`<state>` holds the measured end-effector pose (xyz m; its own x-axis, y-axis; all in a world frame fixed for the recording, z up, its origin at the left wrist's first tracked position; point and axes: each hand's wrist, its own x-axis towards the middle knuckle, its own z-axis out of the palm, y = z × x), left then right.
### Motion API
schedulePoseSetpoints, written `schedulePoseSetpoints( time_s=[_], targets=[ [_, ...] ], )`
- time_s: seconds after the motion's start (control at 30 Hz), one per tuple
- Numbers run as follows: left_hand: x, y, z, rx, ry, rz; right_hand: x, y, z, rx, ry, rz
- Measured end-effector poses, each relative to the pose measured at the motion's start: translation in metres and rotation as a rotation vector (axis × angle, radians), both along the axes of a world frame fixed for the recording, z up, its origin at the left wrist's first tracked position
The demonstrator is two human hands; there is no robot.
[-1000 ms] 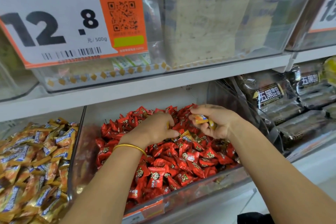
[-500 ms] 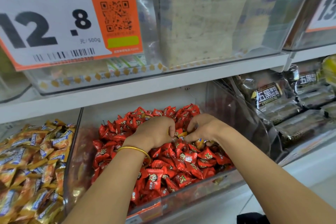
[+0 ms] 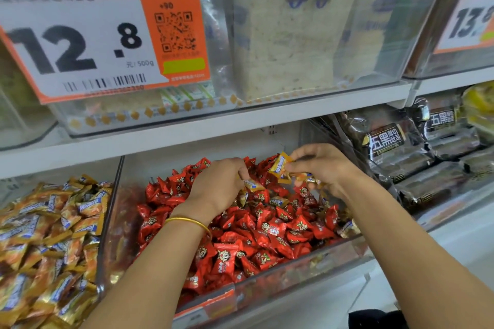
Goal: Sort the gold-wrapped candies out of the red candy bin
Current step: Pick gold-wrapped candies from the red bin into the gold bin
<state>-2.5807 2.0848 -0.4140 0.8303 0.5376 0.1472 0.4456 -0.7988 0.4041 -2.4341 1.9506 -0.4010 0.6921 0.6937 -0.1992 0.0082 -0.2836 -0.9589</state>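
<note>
A clear bin (image 3: 280, 279) on the lower shelf is heaped with red-wrapped candies (image 3: 267, 232). My right hand (image 3: 323, 165) is raised over the back of the heap and pinches a gold-wrapped candy (image 3: 279, 165) between thumb and fingertips; more gold wrappers (image 3: 306, 177) show under its palm. My left hand (image 3: 219, 184), with a gold bangle at the wrist, is curled over the heap and holds another gold-wrapped candy (image 3: 254, 184) at its fingertips. A few gold wrappers (image 3: 278, 201) still lie among the red ones.
To the left a neighbouring bin holds gold-wrapped candies (image 3: 50, 243), split off by a clear divider (image 3: 109, 222). Dark packaged bars (image 3: 401, 157) fill the bin on the right. A white shelf (image 3: 213, 125) with a 12.8 price sign (image 3: 80, 35) hangs close above.
My right hand has lifted up out of the red heap with a gold candy pinched in its fingers. My left hand stayed over the heap, a gold candy now showing at its fingertips.
</note>
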Motion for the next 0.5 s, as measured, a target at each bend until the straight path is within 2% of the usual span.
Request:
schedulePoseSetpoints(
  time_s=[0.23,0.5],
  targets=[
    [-0.023,-0.010,0.020,-0.130,-0.272,-0.025,-0.015,-0.013,0.011,0.120,0.205,0.043],
    [-0.113,-0.033,0.048,-0.383,-0.382,0.030,-0.084,-0.015,0.028,0.220,0.266,0.254]
  ],
)
